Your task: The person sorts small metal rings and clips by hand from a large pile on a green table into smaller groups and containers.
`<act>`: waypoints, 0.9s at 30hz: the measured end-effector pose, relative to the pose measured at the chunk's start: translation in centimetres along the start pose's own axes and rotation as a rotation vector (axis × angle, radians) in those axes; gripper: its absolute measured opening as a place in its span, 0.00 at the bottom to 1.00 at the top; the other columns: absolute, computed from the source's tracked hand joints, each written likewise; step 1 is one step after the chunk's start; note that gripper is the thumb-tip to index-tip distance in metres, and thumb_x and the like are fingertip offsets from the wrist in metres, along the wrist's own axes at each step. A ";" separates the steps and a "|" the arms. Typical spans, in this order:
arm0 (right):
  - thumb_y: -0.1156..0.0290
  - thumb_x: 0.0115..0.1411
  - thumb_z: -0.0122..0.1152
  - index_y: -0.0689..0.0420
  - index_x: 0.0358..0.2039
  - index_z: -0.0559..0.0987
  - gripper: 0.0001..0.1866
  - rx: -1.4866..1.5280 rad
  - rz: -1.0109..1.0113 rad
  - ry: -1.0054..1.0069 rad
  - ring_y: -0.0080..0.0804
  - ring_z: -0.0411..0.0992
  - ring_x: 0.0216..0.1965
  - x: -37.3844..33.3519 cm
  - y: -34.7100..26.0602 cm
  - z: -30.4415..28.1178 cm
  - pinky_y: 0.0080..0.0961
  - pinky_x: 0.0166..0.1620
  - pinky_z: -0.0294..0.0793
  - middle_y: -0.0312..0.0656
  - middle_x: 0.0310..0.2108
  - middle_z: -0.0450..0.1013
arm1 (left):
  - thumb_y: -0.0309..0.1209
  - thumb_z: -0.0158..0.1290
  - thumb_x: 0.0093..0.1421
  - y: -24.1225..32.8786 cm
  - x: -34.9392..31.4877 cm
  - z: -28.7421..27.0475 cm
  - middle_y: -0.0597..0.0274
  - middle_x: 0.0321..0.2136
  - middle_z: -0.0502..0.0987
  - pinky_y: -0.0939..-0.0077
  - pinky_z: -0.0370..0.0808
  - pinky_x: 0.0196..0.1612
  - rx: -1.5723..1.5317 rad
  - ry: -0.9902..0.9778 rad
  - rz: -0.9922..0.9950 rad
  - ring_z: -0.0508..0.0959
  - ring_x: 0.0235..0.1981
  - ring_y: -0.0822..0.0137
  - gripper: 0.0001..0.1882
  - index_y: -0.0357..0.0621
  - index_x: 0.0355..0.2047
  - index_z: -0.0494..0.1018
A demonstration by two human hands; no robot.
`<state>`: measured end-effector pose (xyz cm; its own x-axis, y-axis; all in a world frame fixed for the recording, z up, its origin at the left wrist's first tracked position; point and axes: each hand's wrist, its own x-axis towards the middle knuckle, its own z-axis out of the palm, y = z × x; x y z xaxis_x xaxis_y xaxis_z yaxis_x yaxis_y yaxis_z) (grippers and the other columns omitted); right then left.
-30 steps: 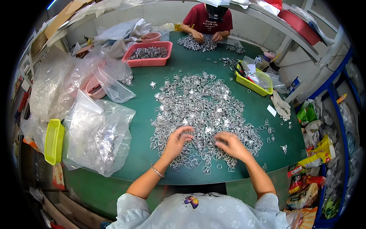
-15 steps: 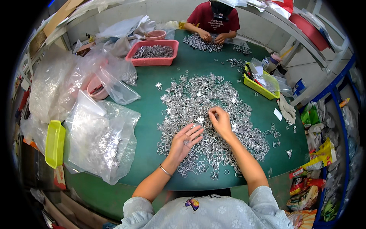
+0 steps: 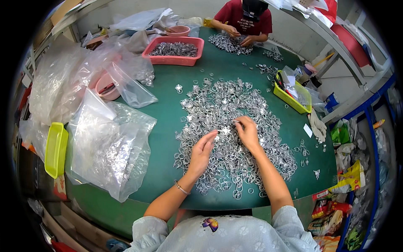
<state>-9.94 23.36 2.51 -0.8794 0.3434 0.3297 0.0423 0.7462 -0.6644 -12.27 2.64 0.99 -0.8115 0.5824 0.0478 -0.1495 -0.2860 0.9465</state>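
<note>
A wide heap of small silver metal rings, some joined to round flat pieces [image 3: 228, 98], covers the middle of the green table [image 3: 166, 138]. Over the heap's middle, my right hand [image 3: 248, 133] pinches a small metal ring [image 3: 236, 121] between thumb and fingertips. My left hand [image 3: 202, 152] is just left of it, turned on its side above the rings. Its fingers are drawn together and curved inward, so what lies in the palm is hidden. The two hands are apart, fingertips facing each other.
Clear plastic bags [image 3: 113, 147] and an empty yellow-green tray [image 3: 56, 150] lie at left. A pink basin [image 3: 197, 60] of metal parts stands farther back. At right are a yellow-green basket [image 3: 289, 101] and a glove [image 3: 317, 126]. A co-worker [image 3: 245, 21] handles another heap across the table.
My left hand has turned from palm-up with spread fingers to sideways with fingers together. My right hand keeps its pinch, and a ring now shows at its fingertips. The view has shifted slightly.
</note>
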 end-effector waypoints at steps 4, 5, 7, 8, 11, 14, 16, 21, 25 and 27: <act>0.79 0.52 0.58 0.61 0.33 0.79 0.07 0.108 -0.164 0.094 0.40 0.71 0.31 -2.6 -4.0 -1.3 0.30 0.38 0.70 0.45 0.32 0.74 | 0.23 0.35 0.65 0.6 -1.1 0.6 0.52 0.56 0.66 0.72 0.59 0.61 0.354 0.055 0.236 0.64 0.59 0.60 0.18 0.35 0.54 0.64; 0.79 0.51 0.58 0.61 0.32 0.79 0.07 0.097 -0.259 0.092 0.40 0.71 0.32 -3.2 -5.2 -1.6 0.30 0.38 0.70 0.45 0.32 0.74 | 0.23 0.35 0.65 0.5 -1.3 1.0 0.51 0.55 0.66 0.71 0.59 0.60 0.357 0.067 0.266 0.64 0.59 0.59 0.18 0.34 0.54 0.64; 0.79 0.50 0.59 0.60 0.33 0.79 0.08 -0.024 -0.423 0.078 0.38 0.71 0.34 -3.8 -6.6 -1.7 0.31 0.39 0.68 0.42 0.32 0.74 | 0.29 0.38 0.67 0.4 -1.4 1.6 0.49 0.50 0.70 0.68 0.69 0.54 -0.302 0.082 0.007 0.70 0.53 0.57 0.17 0.33 0.52 0.64; 0.77 0.50 0.59 0.59 0.34 0.78 0.09 -0.088 -0.462 -0.017 0.37 0.70 0.36 -4.2 -7.4 -1.8 0.32 0.40 0.66 0.40 0.33 0.74 | 0.30 0.39 0.67 0.4 -1.3 1.0 0.49 0.48 0.70 0.68 0.71 0.52 -0.546 0.063 -0.156 0.71 0.51 0.57 0.17 0.33 0.52 0.64; 0.72 0.53 0.59 0.59 0.36 0.78 0.09 -0.005 -0.468 -0.258 0.41 0.70 0.41 -3.9 -7.6 -1.5 0.35 0.47 0.65 0.42 0.37 0.73 | 0.34 0.43 0.66 0.2 -1.0 0.5 0.56 0.38 0.73 0.79 0.74 0.35 -0.854 0.084 -0.410 0.74 0.35 0.69 0.16 0.36 0.49 0.65; 0.67 0.54 0.60 0.60 0.41 0.77 0.15 0.165 -0.149 -0.205 0.43 0.65 0.49 -2.0 -3.7 -1.3 0.35 0.52 0.62 0.44 0.47 0.69 | 0.33 0.43 0.65 0.0 -0.6 0.7 0.66 0.25 0.67 0.89 0.60 0.19 -0.836 0.142 -0.454 0.62 0.19 0.79 0.12 0.38 0.43 0.68; 0.66 0.53 0.61 0.60 0.44 0.75 0.18 -0.140 -0.258 -0.157 0.43 0.64 0.50 -1.6 -1.3 0.6 0.35 0.52 0.61 0.44 0.48 0.68 | 0.32 0.44 0.65 -0.4 -0.4 0.1 0.68 0.22 0.64 0.89 0.58 0.17 -0.913 -0.009 -0.434 0.61 0.17 0.79 0.11 0.38 0.42 0.68; 0.71 0.50 0.63 0.61 0.34 0.74 0.12 -0.226 -0.230 -0.131 0.42 0.69 0.38 -1.9 1.3 1.3 0.34 0.43 0.64 0.44 0.32 0.71 | 0.32 0.45 0.64 -1.0 -0.6 -0.9 0.69 0.17 0.60 0.86 0.55 0.15 -1.054 -0.024 -0.475 0.57 0.13 0.79 0.10 0.39 0.41 0.69; 0.78 0.52 0.59 0.63 0.29 0.75 0.03 0.049 0.003 0.060 0.31 0.72 0.25 -2.7 2.7 -0.1 0.25 0.29 0.69 0.43 0.25 0.73 | 0.29 0.47 0.62 -0.7 -0.5 -0.5 0.66 0.23 0.68 0.86 0.60 0.22 -0.957 0.113 -0.449 0.63 0.19 0.77 0.13 0.39 0.46 0.67; 0.76 0.58 0.58 0.62 0.32 0.76 0.04 0.448 0.220 0.073 0.18 0.68 0.27 -2.7 4.2 -1.3 0.17 0.32 0.69 0.34 0.26 0.73 | 0.25 0.48 0.60 -1.1 -0.6 -0.3 0.63 0.30 0.71 0.86 0.63 0.24 -0.924 0.076 -0.440 0.65 0.22 0.76 0.16 0.40 0.50 0.66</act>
<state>-6.81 26.33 -0.34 -0.8362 0.5162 0.1852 0.0010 0.3392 -0.9407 -11.78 2.40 -0.16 -0.6088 0.7363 -0.2951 -0.7928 -0.5520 0.2584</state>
